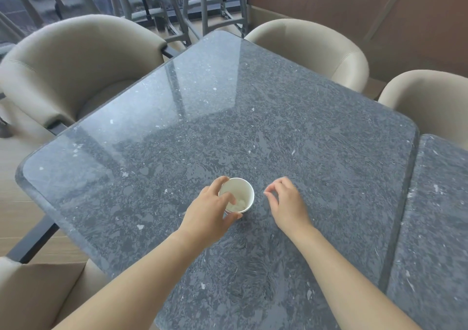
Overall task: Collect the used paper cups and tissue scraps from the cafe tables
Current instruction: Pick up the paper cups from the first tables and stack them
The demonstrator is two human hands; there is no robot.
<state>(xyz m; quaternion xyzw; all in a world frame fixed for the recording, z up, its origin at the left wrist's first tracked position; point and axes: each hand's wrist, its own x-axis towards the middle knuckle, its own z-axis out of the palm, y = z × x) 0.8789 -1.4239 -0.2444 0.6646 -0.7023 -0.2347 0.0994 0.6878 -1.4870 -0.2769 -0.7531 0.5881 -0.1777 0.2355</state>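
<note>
Your left hand (211,210) clamped around paper cup (238,196) on table (253,116); tissue (239,205) inside cup. Your right hand (287,204) just right of cup, fingers curled, empty.

One paper cup (236,195) is standing on the near table (253,116), and one crumpled scrap of tissue (239,204) is lying inside it. Two hands are showing: the left hand (209,212) and the right hand (287,204). Two grey stone-patterned tables are sitting side by side, the second table (435,228) only partly in view at the right edge. Four beige armchairs are showing around them: one (76,63) at the far left, two (311,48) (430,96) at the far right, and one (43,291) at the near left corner. Three grey high stools (157,2) are standing in the background, blurred.
</note>
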